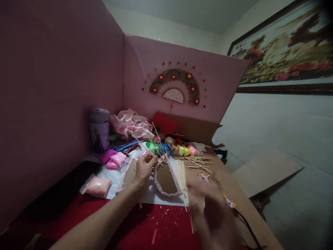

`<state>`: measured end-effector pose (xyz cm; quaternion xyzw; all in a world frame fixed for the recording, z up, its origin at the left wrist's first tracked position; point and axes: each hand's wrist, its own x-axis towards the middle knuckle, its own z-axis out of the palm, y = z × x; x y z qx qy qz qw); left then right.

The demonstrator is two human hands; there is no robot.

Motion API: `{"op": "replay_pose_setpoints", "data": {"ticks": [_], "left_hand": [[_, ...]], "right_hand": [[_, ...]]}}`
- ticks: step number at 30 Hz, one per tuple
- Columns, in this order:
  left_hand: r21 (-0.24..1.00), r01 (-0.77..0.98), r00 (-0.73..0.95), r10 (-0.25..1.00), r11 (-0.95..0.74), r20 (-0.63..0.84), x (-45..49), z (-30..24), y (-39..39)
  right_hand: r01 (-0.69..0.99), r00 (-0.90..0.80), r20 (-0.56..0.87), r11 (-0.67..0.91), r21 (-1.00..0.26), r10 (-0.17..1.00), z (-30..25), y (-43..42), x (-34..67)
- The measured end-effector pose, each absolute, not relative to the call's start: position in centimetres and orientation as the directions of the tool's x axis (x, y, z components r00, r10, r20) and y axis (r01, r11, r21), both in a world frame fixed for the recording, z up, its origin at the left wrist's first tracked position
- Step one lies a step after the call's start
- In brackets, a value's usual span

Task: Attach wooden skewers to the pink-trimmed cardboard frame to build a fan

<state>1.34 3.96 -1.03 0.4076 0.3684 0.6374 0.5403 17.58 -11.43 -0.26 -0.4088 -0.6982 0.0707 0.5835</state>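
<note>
Nearest to me, the right hand (205,205) is a smear of motion low over the worktop (241,205), above the red cloth (130,229). I cannot tell whether its grip is open or closed, or whether it carries anything.

The left hand (144,170) reaches in from the lower left, and its grip is pinched closed on a few thin wooden sticks (145,148). They fan up and away from the fingertips towards the back of the worktop. Just right of that hand lies a half-round cardboard shape (166,178) edged with a pale pink trim. It rests flat on a white sheet (156,199).

A loose bundle of sticks (181,173) lies lengthwise just beside the shape's right edge, and a scattered heap of sticks (196,161) sits behind it. Small scraps dot the red cloth.

To the left lie pink clay packets (97,186), and a cluster of coloured clay packets (182,150) sits behind the heap. Further back stand a purple cup (99,130) and a crumpled pink cloth (130,123), against a pink board (65,86) that walls in the worktop. A finished fan (174,86) hangs on the board's rear panel, and a framed picture (283,45) hangs on the wall to the right.
</note>
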Motion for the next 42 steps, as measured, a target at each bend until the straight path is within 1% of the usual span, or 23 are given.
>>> {"op": "replay_pose_setpoints", "data": {"ticks": [2, 3, 4, 7, 8, 11, 14, 16, 18, 20, 21, 23, 25, 28, 31, 35, 42], "left_hand": [[0.915, -0.37, -0.084, 0.987, -0.162, 0.14, 1.3, -1.1, 4.1], [0.918, -0.359, -0.08, 0.986, -0.168, 0.148, 1.3, -1.2, 4.1], [0.921, -0.351, -0.075, 0.985, -0.169, 0.153, 1.3, -1.2, 4.2], [0.924, -0.353, -0.052, 0.989, -0.145, 0.136, 1.2, -1.3, 4.2], [0.924, -0.357, -0.045, 0.991, -0.136, 0.128, 1.2, -1.3, 4.2], [0.922, -0.367, -0.026, 0.992, -0.123, 0.122, 1.3, -1.2, 4.0], [0.921, -0.373, -0.008, 0.993, -0.115, 0.121, 1.5, -1.1, 3.9], [0.922, -0.371, -0.006, 0.994, -0.108, 0.113, 1.5, -1.0, 3.8], [0.926, -0.364, -0.013, 0.995, -0.097, 0.099, 1.6, -1.0, 3.8], [0.93, -0.36, -0.016, 0.997, -0.08, 0.08, 1.6, -1.0, 3.7], [0.929, -0.364, -0.016, 0.997, -0.072, 0.071, 1.6, -1.1, 3.7], [0.923, -0.379, -0.014, 0.998, -0.063, 0.063, 1.7, -1.2, 3.7], [0.922, -0.38, -0.012, 0.998, -0.069, 0.07, 1.8, -1.4, 3.8], [0.93, -0.351, 0.003, 0.993, -0.11, 0.118, 1.8, -1.7, 3.9], [0.93, -0.338, 0.006, 0.987, -0.147, 0.158, 1.7, -1.8, 4.0], [0.936, -0.318, 0.005, 0.987, -0.15, 0.16, 1.7, -1.7, 3.9], [0.931, -0.315, 0.001, 0.981, -0.184, 0.195, 2.2, -0.6, 3.1]], "right_hand": [[0.445, 0.101, 0.634, 0.535, -0.718, 0.767, 2.2, -6.7, 17.1], [0.405, 0.128, 0.547, 0.46, -0.79, 0.827, 2.8, -4.5, 16.9], [0.347, 0.114, 0.435, 0.375, -0.86, 0.893, 3.0, -2.6, 16.9], [0.298, 0.066, 0.344, 0.31, -0.903, 0.937, 1.8, 0.7, 16.8], [0.287, 0.059, 0.33, 0.301, -0.909, 0.942, 1.1, 1.1, 16.8], [0.296, 0.059, 0.349, 0.317, -0.901, 0.935, -0.6, 1.3, 16.6], [0.322, 0.064, 0.375, 0.337, -0.885, 0.925, -1.2, 1.2, 16.6], [0.32, 0.111, 0.402, 0.35, -0.881, 0.909, -1.3, 1.2, 16.8], [0.284, 0.197, 0.419, 0.358, -0.89, 0.886, -1.4, 1.2, 17.1], [0.232, 0.253, 0.409, 0.356, -0.905, 0.877, -1.6, 1.2, 17.3], [0.21, 0.249, 0.395, 0.349, -0.913, 0.884, -1.7, 1.1, 17.3], [0.184, 0.178, 0.356, 0.325, -0.928, 0.917, -2.0, 0.9, 17.1], [0.144, 0.052, 0.283, 0.273, -0.951, 0.958, -2.1, 0.7, 16.7], [0.095, -0.065, 0.19, 0.195, -0.976, 0.98, -2.2, 0.5, 16.0], [0.084, -0.075, 0.171, 0.177, -0.981, 0.982, -2.4, 0.5, 15.6], [0.045, -0.099, 0.144, 0.149, -0.988, 0.985, -2.6, 0.5, 15.4], [-0.088, -0.128, 0.086, 0.075, -0.993, 0.988, -2.6, 0.0, 15.2]]}}
